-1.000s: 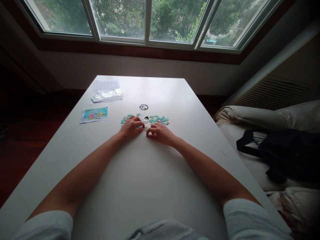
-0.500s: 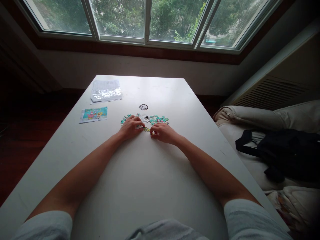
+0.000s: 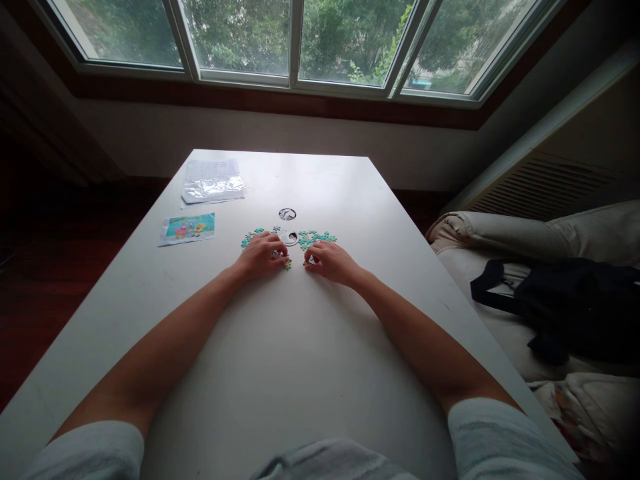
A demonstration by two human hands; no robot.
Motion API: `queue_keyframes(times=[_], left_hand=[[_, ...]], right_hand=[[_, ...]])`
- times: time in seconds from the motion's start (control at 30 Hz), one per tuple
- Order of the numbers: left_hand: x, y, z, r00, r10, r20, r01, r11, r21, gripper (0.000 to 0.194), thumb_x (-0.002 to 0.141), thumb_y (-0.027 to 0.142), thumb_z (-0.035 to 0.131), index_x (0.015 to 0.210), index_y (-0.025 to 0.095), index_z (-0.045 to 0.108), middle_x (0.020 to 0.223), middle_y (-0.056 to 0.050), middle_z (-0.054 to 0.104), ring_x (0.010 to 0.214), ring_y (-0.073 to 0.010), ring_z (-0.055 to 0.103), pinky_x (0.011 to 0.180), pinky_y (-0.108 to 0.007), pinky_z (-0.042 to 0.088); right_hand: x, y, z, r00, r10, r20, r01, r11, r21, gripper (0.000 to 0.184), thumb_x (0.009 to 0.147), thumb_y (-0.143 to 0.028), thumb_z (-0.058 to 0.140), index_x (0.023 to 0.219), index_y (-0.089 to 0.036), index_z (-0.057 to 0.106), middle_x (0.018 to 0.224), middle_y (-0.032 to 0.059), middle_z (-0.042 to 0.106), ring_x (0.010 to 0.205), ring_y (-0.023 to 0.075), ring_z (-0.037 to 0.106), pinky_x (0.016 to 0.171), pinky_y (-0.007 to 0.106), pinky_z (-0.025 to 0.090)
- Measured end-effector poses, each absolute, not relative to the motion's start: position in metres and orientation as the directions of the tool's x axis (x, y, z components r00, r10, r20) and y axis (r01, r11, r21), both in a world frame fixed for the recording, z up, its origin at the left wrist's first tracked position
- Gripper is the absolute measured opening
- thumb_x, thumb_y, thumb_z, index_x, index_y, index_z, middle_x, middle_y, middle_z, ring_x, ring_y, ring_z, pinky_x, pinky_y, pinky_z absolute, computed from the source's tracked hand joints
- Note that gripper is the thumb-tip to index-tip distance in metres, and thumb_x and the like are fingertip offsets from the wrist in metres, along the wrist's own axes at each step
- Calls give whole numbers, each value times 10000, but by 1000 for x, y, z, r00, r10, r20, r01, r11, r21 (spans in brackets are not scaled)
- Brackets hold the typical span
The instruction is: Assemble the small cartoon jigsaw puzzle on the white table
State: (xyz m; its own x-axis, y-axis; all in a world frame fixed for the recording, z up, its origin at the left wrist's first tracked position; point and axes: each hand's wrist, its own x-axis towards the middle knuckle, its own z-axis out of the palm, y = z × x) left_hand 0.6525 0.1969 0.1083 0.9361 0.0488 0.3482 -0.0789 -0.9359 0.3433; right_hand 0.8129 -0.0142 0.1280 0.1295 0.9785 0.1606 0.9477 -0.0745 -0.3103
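My left hand (image 3: 263,256) is closed, its thumb and fingers curled around a few small yellowish jigsaw puzzle pieces (image 3: 287,265) that stick out at the fingertips. Opposite it, my right hand (image 3: 331,263) pinches a small puzzle piece (image 3: 307,263), largely covered by the fingers. A short gap of table separates the two hands. Green and teal loose puzzle pieces (image 3: 313,240) lie just beyond my right hand. More loose pieces (image 3: 249,237) spread behind my left hand, which hides part of them. Between the piles sits a round tin (image 3: 289,238) with a shiny rim.
A round lid-like disc (image 3: 287,214) lies farther back on the white table (image 3: 300,333). To the left are a colourful cartoon picture card (image 3: 189,229) and a clear plastic bag with paper (image 3: 213,181). A sofa with dark clothing (image 3: 580,310) stands at the right.
My hands have moved slightly apart. The yellowish pieces that lay between them are now at my left fingertips, and my right hand has shifted a little right.
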Motion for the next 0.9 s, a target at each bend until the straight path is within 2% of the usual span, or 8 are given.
queue_keyframes(times=[0.1,0.2,0.33,0.4,0.53,0.63,0.9], left_hand=[[653,197,109,945,-21,326,-138,-930,340,160,884,391,694,978,288,774,990,-50,687,956,-236,555,901,-381,423],[655,197,107,941,-77,328,-197,-916,349,198,945,318,610,1030,318,789,993,-50,699,950,-224,554,885,-367,420],[655,199,106,933,-36,358,-184,-902,390,266,985,271,526,1109,294,761,1005,-49,712,961,-219,556,919,-370,420],[653,199,107,933,-12,361,-163,-905,393,217,972,303,557,1032,263,761,1008,-52,706,957,-219,553,938,-375,418],[650,198,113,946,-61,319,-179,-917,357,167,883,400,691,938,254,748,998,-50,677,965,-228,538,965,-384,409],[649,197,115,951,-79,300,-185,-920,344,196,843,418,732,976,275,748,1019,-50,661,996,-241,528,966,-390,406],[650,203,111,946,-92,312,-203,-916,347,263,892,336,670,1143,300,738,1061,-56,659,1008,-234,532,952,-380,414]], right_hand=[[810,-13,126,109,977,184,939,-40,-342,80,902,-285,718,941,-217,705,838,31,668,888,201,549,793,293,349],[808,-12,124,105,973,205,932,-25,-361,68,906,-277,715,939,-218,707,812,29,658,879,202,538,808,297,351],[808,-12,121,104,970,221,930,-16,-368,80,904,-285,723,943,-217,708,801,22,646,846,193,529,832,304,352],[808,-12,120,102,969,227,930,-12,-367,91,901,-293,729,943,-216,706,799,19,644,833,188,526,835,305,352],[808,-13,118,104,965,240,935,-12,-356,135,898,-333,737,910,-208,690,803,21,638,826,187,520,829,304,353],[808,-13,117,101,964,247,939,-10,-344,167,895,-365,739,898,-208,683,809,25,635,836,192,518,831,307,349],[808,-13,118,61,969,241,932,31,-360,170,891,-375,735,933,-216,690,807,23,641,831,192,533,821,310,344]])
